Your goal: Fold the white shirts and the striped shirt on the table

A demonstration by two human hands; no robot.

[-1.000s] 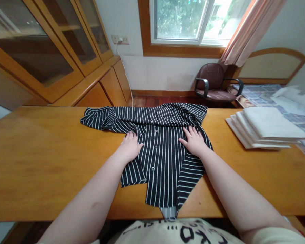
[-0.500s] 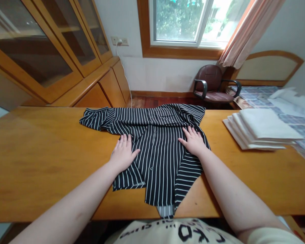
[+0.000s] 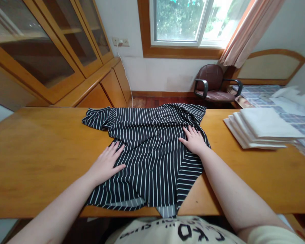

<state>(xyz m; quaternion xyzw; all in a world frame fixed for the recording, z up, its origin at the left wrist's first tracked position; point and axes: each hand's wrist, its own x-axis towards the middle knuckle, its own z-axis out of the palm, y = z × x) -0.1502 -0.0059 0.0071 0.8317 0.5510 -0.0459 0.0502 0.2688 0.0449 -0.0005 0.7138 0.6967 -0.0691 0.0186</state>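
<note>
A black shirt (image 3: 147,152) with white stripes lies front side up across the wooden table (image 3: 40,162). Its collar end points to the window, and its hem reaches the near table edge. My left hand (image 3: 107,162) rests flat on the shirt's left side, fingers spread, with the cloth spread out below it. My right hand (image 3: 194,140) lies open on the shirt's right side, near a bunched fold. The right side is folded inward, its stripes running crosswise. One sleeve (image 3: 98,118) stretches out at the upper left.
A stack of folded white cloths (image 3: 264,127) sits at the table's right. Beyond the table stand an office chair (image 3: 210,83) and a bed with a plaid cover (image 3: 256,90). A glass-door cabinet (image 3: 73,51) fills the left side.
My left hand has moved left and toward me, and the shirt's left side has spread out flat under it. My right hand stays in place.
</note>
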